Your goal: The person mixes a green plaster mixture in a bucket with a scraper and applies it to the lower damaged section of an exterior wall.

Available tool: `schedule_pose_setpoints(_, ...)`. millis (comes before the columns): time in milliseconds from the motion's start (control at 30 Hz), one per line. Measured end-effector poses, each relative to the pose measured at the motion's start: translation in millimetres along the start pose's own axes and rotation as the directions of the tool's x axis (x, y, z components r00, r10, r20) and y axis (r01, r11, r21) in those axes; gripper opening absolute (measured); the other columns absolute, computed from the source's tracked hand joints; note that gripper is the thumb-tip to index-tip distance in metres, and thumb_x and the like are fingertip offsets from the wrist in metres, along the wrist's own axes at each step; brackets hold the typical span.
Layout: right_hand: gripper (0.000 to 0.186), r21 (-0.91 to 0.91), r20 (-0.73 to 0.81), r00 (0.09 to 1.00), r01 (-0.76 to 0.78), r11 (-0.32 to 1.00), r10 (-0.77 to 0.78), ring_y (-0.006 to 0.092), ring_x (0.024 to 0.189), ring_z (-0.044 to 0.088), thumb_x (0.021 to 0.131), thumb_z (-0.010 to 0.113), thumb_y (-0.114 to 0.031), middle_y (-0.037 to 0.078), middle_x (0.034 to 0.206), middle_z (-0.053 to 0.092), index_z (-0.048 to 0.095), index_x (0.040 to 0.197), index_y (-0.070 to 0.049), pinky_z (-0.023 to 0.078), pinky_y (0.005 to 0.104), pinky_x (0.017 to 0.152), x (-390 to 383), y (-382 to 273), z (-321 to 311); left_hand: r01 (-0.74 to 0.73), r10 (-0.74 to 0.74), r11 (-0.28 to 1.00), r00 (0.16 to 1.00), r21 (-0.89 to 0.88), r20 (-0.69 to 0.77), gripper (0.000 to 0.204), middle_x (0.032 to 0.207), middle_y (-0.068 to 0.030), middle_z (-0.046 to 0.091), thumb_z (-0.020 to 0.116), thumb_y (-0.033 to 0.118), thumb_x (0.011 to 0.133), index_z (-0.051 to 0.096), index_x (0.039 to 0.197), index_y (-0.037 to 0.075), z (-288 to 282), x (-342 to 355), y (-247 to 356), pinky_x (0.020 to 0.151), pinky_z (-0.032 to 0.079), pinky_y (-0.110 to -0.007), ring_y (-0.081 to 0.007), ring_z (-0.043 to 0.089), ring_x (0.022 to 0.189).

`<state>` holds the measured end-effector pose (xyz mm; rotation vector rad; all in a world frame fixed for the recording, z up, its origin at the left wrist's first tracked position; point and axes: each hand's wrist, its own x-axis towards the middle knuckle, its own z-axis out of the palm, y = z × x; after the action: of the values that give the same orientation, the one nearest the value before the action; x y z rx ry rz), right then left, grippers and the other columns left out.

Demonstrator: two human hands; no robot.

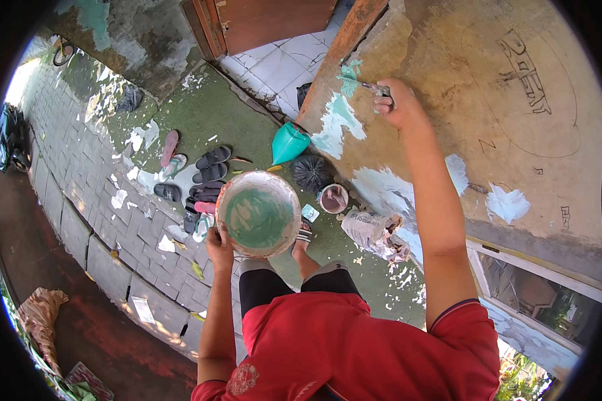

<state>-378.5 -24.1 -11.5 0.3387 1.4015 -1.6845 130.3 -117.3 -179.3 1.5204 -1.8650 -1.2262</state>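
Dark sandals (211, 174) lie on the ground (204, 110). The left hand (219, 249) has its grip clamped on the edge of a round bowl (288, 202) with green paste (254, 217) inside. A black bag (312, 174) and a small bucket (324, 207) sit farther right. Then a thin tool (367, 85) meets a green patch (349, 75) on the wall (448, 73), tight in the right hand's (398, 105) grip.

red short-sleeved shirt (374, 347) | dark sleeve trim (453, 312) | black shorts (264, 289), grey hems (325, 268)
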Motion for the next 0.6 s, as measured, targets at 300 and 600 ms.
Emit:
schedule_pose_setpoints(300, 0.013, -0.073, -0.085, 0.996, -0.005, 0.997, -0.001, 0.01, 0.041, 0.034, 0.087, 0.047, -0.012, 0.003, 0.059, 0.04, 0.044, 0.078, -0.004, 0.026, 0.0274, 0.036, 19, 25, -14, 0.009, -0.009, 1.0, 1.0, 0.015, 0.009, 0.037, 0.058, -0.0046, 0.045, 0.057, 0.024, 0.095, 0.047, 0.069, 0.0, 4, 0, 7, 0.05, 0.035, -0.032, -0.0125, 0.037, 0.054)
schedule_pose_setpoints(600, 0.012, -0.158, 0.03, 0.999, 0.026, 0.987, -0.021, 0.0067, 0.041, 0.032, 0.086, 0.051, -0.013, 0.001, 0.059, 0.041, 0.05, 0.082, -0.002, 0.025, 0.0229, 0.036, -30, -26, 19, 0.003, -0.003, 1.0, 1.0, -0.026, 0.015, 0.038, 0.057, -0.0027, 0.047, 0.057, 0.026, 0.095, 0.047, 0.069, 0.001, 2, 0, 8, 0.047, 0.034, -0.03, -0.0094, 0.038, 0.052)
